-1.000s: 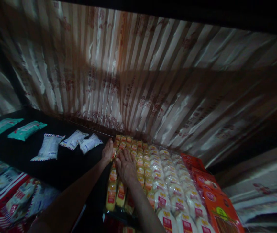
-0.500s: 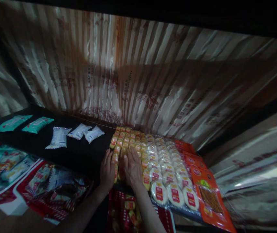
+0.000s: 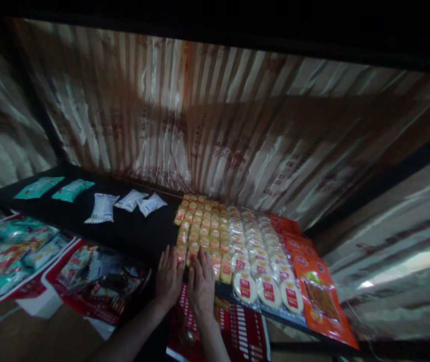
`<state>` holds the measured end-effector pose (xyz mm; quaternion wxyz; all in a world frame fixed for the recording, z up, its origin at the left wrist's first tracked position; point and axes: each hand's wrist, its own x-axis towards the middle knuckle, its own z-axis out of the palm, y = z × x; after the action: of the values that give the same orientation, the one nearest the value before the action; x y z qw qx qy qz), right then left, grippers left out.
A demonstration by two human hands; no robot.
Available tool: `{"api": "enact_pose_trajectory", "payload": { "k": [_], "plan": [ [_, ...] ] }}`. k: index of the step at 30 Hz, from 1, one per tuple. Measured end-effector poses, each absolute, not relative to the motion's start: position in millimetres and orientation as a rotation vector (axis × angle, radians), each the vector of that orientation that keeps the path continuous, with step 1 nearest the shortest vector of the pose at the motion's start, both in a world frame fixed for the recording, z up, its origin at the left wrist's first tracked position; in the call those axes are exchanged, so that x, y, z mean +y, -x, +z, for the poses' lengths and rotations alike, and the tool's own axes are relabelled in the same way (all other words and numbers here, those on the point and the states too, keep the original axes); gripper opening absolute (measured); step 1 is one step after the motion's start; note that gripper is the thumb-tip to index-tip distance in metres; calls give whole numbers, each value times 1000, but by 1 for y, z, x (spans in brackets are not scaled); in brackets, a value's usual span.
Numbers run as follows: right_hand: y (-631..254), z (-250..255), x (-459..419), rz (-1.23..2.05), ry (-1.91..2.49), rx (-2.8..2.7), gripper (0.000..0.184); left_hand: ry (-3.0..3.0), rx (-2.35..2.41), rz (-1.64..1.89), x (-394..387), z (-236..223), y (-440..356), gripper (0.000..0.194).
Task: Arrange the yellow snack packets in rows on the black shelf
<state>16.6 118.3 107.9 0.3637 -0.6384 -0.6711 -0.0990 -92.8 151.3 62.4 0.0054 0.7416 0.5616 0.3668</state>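
Note:
Small yellow wrapped snack cakes point(image 3: 203, 221) stand in close rows on a black shelf point(image 3: 132, 239). My left hand point(image 3: 169, 279) is at the front left corner of these rows, its fingers stretched forward along the outer side. My right hand point(image 3: 202, 284) lies flat with straight fingers, their tips against the front cakes. Neither hand is wrapped round anything. Just right of the yellow rows are round white wrapped cakes point(image 3: 245, 287), also lined up. Part of the front yellow row is hidden behind my fingers.
Orange snack packs point(image 3: 322, 301) line the shelf's right end. Pale blue-white packets point(image 3: 102, 207) and green packets point(image 3: 72, 190) lie on the left. Below are red baskets point(image 3: 55, 286) with packets, and another red basket point(image 3: 243, 327) under my hands. Plastic-covered wall point(image 3: 154, 115) stands behind.
Both hands have drawn back toward the front edge of the yellow rows. The front cakes that the right hand covered now show more fully. The view has shifted slightly.

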Motion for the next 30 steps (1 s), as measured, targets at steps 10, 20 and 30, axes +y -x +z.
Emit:
{"api": "enact_pose_trajectory", "payload": {
  "k": [10,20,30],
  "plan": [
    [-17,106,124,-336,1634,-1789,36,-2294,1713,1051,155,59,95,51],
    [-23,109,144,-385,1735,-1882,38,-2305,1742,1021,157,58,92,52],
    [-26,106,142,-340,1733,-1875,40,-2204,1744,1069,164,64,90,50]
  ]
}}
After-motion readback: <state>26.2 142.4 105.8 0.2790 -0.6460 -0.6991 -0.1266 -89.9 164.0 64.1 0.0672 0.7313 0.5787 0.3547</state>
